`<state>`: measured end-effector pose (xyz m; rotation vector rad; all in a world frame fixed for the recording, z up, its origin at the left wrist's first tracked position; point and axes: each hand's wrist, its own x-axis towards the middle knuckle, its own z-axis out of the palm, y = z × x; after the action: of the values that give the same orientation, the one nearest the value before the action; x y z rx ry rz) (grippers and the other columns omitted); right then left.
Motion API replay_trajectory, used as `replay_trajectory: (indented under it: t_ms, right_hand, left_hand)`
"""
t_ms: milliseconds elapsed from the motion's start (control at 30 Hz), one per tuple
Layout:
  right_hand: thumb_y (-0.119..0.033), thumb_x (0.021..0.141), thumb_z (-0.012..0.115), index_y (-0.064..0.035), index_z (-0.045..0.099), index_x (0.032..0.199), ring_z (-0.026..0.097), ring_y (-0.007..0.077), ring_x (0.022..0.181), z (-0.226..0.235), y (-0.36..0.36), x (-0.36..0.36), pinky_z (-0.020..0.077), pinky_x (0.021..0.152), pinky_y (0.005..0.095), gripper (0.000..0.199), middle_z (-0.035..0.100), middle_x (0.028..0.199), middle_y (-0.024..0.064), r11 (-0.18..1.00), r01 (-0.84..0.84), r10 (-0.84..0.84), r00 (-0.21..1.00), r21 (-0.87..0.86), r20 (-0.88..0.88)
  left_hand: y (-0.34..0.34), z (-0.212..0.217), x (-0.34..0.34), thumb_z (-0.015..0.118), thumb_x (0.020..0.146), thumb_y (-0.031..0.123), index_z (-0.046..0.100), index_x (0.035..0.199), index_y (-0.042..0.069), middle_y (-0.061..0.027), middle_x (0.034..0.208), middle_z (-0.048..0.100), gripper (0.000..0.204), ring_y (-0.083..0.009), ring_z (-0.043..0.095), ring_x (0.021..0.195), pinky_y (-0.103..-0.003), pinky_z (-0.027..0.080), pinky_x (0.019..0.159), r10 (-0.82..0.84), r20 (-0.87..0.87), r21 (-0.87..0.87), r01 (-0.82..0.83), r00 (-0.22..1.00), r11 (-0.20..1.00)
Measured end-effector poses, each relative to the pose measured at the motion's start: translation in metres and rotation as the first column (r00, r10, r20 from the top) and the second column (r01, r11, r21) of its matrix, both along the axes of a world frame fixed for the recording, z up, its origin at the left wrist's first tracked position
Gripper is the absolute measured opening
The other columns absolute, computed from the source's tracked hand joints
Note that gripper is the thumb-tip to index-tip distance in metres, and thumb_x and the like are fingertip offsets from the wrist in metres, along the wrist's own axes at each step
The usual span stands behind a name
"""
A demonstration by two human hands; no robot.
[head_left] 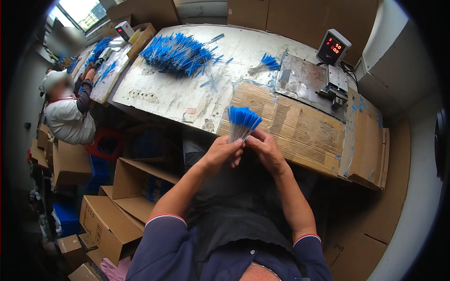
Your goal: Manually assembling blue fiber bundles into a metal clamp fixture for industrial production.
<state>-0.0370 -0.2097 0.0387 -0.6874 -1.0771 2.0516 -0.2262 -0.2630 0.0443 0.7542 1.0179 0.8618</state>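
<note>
A fanned bundle of thin, pale sticks with blue ends stands up between my hands, over the table's near edge. My left hand is closed round the lower, pale part of it. From the other side my right hand presses thumb and bent fingers against the bundle's right side. The sticks' bottom ends are hidden by my fingers. A small bunch of the same sticks lies farther back on the table, and a large heap of them lies at the far left.
Flattened cardboard covers the near table. At the right are a metal plate, a small clamp-like device and a red digital display. Open boxes stand at lower left. A co-worker works at another table.
</note>
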Motion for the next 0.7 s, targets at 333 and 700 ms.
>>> replay_trajectory:
  t_ms: [333,700]
  right_hand:
    - [-0.019,0.101,0.063,0.0039,0.060,0.126,0.068,0.0222,0.107,-0.016,0.014,0.012,0.0553,0.098,0.0364,0.034,0.070,0.114,0.0155,0.996,0.036,-0.050,0.985,-0.085,-0.166]
    - [-0.015,0.101,0.062,0.0040,0.062,0.122,0.069,0.0203,0.102,-0.017,0.016,0.008,0.0568,0.093,0.0362,0.029,0.071,0.108,0.0130,0.997,0.040,-0.051,0.985,-0.071,-0.166]
  left_hand:
    - [0.001,0.098,-0.160,0.055,0.106,0.033,0.055,0.097,0.008,0.0008,0.070,0.048,0.027,-0.0127,0.052,0.058,-0.024,0.039,0.046,0.341,0.024,0.328,-0.329,0.940,0.885]
    - [-0.023,0.063,-0.185,0.048,0.109,0.027,0.048,0.097,0.006,-0.0014,0.072,0.038,0.024,-0.0110,0.038,0.055,-0.023,0.042,0.040,0.059,0.572,0.391,-0.334,0.818,0.858]
